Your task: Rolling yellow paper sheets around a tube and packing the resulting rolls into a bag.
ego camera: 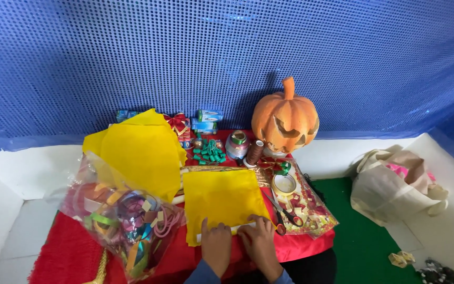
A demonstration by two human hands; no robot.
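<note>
A yellow sheet of felt or paper (220,197) lies flat on the red cloth (74,252) in front of me. My left hand (216,246) and my right hand (259,243) both rest on its near edge, fingers pressing down side by side. Neither hand grips anything that I can see. A thin pale strip shows under the sheet's near edge between my fingers. Scissors with red handles (285,213) lie just right of my right hand.
A clear bag of coloured ribbons (124,218) sits to the left, with larger yellow sheets (140,150) behind. An orange pumpkin (285,118), a tape roll (284,184), thread spools, green pieces (209,151) and small boxes stand at the back. A beige cloth bag (392,186) lies right.
</note>
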